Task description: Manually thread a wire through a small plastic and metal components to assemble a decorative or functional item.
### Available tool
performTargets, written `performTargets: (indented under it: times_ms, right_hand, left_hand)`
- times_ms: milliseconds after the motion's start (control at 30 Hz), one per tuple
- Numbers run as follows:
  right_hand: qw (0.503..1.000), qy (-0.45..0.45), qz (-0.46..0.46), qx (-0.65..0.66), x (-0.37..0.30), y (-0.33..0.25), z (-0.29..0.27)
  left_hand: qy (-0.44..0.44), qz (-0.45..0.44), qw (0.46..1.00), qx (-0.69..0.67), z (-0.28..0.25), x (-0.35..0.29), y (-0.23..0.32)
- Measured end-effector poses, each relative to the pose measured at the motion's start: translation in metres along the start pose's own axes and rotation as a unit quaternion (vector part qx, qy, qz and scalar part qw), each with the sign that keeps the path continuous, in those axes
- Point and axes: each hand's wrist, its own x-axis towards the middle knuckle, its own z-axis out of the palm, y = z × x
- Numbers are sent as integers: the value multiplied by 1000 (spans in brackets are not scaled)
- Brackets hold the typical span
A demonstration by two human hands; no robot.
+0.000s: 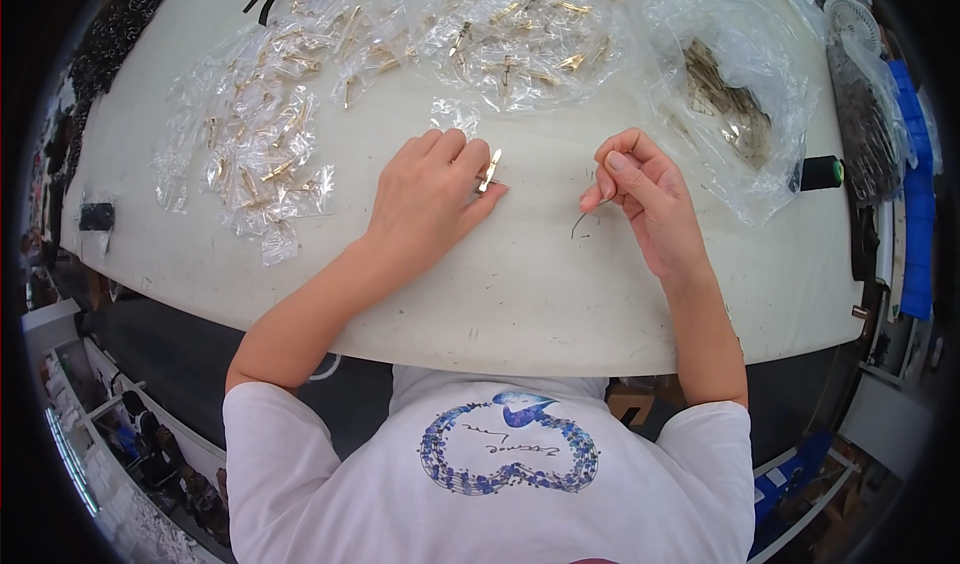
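My left hand [425, 199] is closed over the table, pinching a small gold metal piece [490, 172], perhaps a buckle or clasp, between thumb and fingers. Just beyond its knuckles lies a small clear plastic bag [456, 116]. To the right, apart from it, my right hand [657, 204] is raised a little with thumb and fingertips pressed together. From that pinch a thin dark strand [577, 224], thread-like, hangs toward the tabletop [530, 294]. The fingers partly hide the rest of the strand.
Small clear bags with gold pieces [275, 171] are heaped at the left. A large clear bag [520, 64] of similar pieces lies at the far middle. Another plastic bag [745, 129] holds brown strips. A black spool [823, 173] stands near the right edge, a black object [97, 217] at the left.
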Motion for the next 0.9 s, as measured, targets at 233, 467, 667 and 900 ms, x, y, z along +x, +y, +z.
performTargets:
  times_ms: [233,467,667,900]
  right_hand:
    - [997,-5,78,-21,-2,7,18]
    - [994,-50,58,-79,-11,5,36]
    - [996,-4,22,-82,-10,14,29]
    - [952,162,-127,-225,5,-19,-10]
  left_hand:
    - [14,8,994,-111,1,-3,13]
    - [35,46,971,-231,5,-8,23]
    - [-85,-191,850,-483,5,-6,27]
    - [-145,-257,777,-556,7,-8,18]
